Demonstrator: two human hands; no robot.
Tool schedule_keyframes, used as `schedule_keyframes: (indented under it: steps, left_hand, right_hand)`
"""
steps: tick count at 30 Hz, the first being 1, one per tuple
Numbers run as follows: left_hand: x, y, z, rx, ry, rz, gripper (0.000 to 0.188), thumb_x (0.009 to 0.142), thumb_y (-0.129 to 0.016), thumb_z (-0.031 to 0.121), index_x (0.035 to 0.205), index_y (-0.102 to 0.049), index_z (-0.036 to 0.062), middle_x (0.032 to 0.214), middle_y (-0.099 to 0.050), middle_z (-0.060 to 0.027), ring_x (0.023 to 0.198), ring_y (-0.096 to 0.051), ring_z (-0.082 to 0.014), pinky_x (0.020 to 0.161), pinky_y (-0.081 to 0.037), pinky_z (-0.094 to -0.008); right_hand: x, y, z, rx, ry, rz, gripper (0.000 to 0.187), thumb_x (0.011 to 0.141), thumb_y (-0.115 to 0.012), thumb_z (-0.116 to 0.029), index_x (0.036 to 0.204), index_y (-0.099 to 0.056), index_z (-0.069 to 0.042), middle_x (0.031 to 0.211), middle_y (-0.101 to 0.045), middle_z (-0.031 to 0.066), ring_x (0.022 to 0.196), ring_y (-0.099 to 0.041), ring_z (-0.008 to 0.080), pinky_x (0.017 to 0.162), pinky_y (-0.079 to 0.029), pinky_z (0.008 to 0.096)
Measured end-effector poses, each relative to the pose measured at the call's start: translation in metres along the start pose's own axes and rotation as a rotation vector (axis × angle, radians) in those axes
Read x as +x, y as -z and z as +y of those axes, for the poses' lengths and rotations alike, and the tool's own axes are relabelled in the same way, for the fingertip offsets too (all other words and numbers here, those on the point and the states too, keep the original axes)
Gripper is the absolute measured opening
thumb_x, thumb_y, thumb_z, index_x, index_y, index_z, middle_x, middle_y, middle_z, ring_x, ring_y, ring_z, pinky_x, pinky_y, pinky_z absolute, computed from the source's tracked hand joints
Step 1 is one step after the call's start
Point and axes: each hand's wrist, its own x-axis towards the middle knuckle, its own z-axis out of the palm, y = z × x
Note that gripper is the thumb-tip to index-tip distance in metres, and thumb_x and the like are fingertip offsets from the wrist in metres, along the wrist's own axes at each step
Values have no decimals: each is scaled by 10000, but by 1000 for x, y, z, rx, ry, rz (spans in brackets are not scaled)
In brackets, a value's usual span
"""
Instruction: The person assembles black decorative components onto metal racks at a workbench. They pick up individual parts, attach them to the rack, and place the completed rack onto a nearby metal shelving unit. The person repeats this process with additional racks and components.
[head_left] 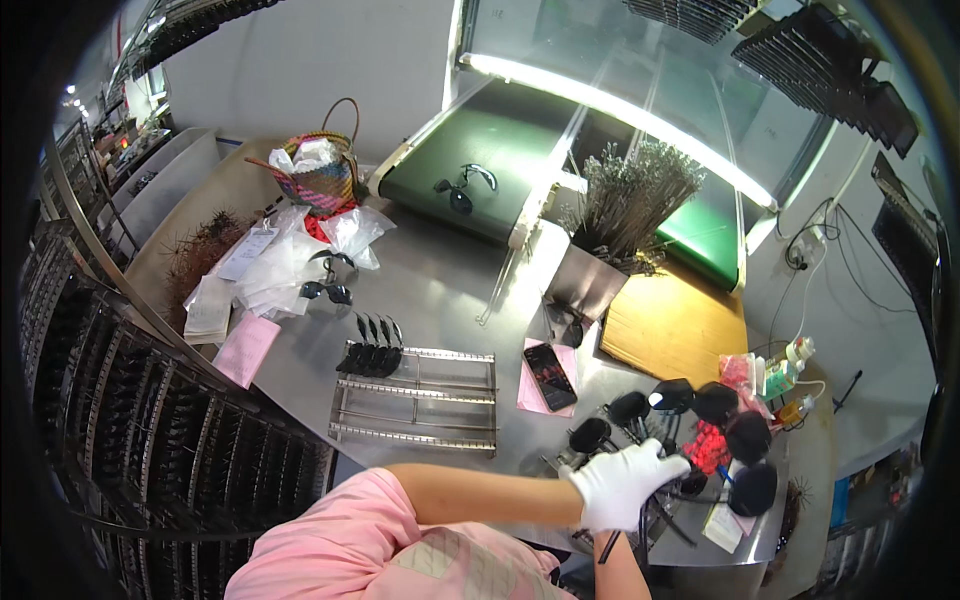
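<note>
My left hand (pixel 622 487), in a white glove, reaches across to the right side of the metal table. Its fingers are bent together over a cluster of dark sunglasses (pixel 590 435); what they grip is hidden. My right forearm (pixel 620 572) rises from the lower edge beneath the left glove, which covers most of the right hand. Dark temple arms (pixel 668 518) stick out beside the gloved fingers. More large black lenses (pixel 748 437) curve around the far right of the hands, next to a bunch of small red pieces (pixel 708 448).
A metal rack (pixel 415 408) carries several sunglasses (pixel 374 347) at its far left corner. Behind stand a phone (pixel 550 377) on pink paper, a cardboard sheet (pixel 672 325), a bin of thin wires (pixel 635 205) and a green conveyor belt (pixel 470 150). Loaded racks (pixel 170 430) line the left.
</note>
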Motion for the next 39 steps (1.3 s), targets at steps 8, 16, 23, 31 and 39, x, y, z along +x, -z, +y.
schedule_keyframes:
  steps: [8, 16, 23, 31, 39]
  left_hand:
    - [13, 31, -24, -384, -107, 339, 787, 711, -855, 180, 1367, -456, 11, 1213, -560, -189, 1130, -603, -339, 1075, -454, -393]
    - [23, 11, -36, -322, 15, 207, 754, 711, -828, 160, 1347, -466, -22, 1223, -610, -213, 1190, -616, -308, 1027, -485, -389]
    - [22, 38, -57, -644, -98, 256, 780, 716, -867, 147, 1340, -434, -30, 1212, -649, -152, 1080, -637, -187, 971, -517, -331]
    - [13, 14, -15, -944, 239, -79, 854, 818, -839, 154, 1493, -330, 36, 1215, -599, -62, 1158, -549, -140, 1060, -437, -300]
    - [-7, 82, -23, 414, -791, 507, 547, 853, -678, 351, 1352, -589, 147, 1146, -675, -101, 1037, -667, -255, 808, -522, -375]
  right_hand:
    - [13, 24, 15, 268, -161, -19, 575, 799, -783, -238, 1299, -596, -23, 1228, -685, 160, 1110, -666, 308, 968, -519, 441]
    - [28, 24, -13, -622, 279, 91, 391, 740, -765, -95, 1122, -693, -59, 1141, -710, 113, 1100, -650, 326, 932, -527, 423]
    - [22, 36, -26, -676, 505, 187, 355, 665, -779, -43, 1005, -685, -84, 1009, -677, 137, 1041, -647, 347, 901, -543, 414]
    - [18, 66, -2, 628, -242, -144, 294, 968, -653, -185, 1220, -608, -41, 1092, -657, 41, 982, -648, 198, 856, -530, 385]
    - [-3, 63, -41, 864, -517, -645, 355, 933, -681, -195, 1234, -603, -23, 1043, -665, 59, 935, -647, 184, 837, -529, 368]
